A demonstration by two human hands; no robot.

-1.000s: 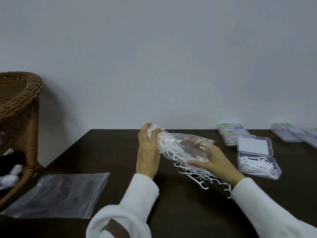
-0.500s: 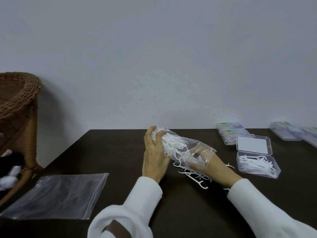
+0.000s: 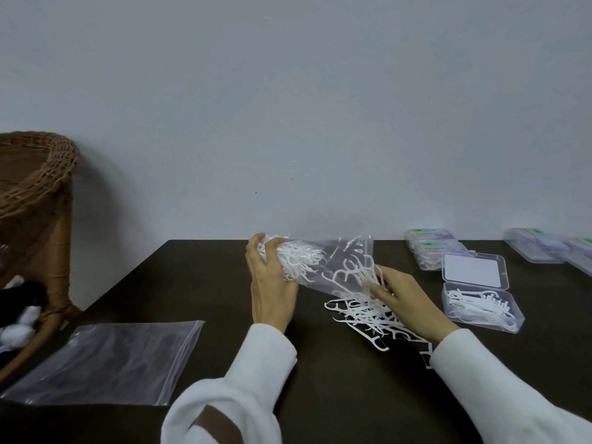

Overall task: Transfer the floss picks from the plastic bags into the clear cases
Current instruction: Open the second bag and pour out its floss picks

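The left hand (image 3: 270, 283) curls its fingers round the closed end of a clear plastic bag (image 3: 323, 265), bunching a clump of white plastic floss picks inside it and holding it above the dark brown table (image 3: 205, 283). The right hand (image 3: 403, 301), at 3 o'clock from the left, pinches a few picks at the bag's open mouth with curled fingers. Just below that mouth, at 6 o'clock, a loose pile of white floss picks (image 3: 368, 317) lies on the table, running under the right wrist. At 3 o'clock from the right hand an open clear rectangular case (image 3: 480, 306) holds more picks, its lid lying back at 12 o'clock. Closed clear cases with coloured labels (image 3: 431, 248) sit beyond it. At 8 o'clock from the left hand lies a flat empty zip bag (image 3: 105, 362), near a brown wicker chair (image 3: 38, 200).
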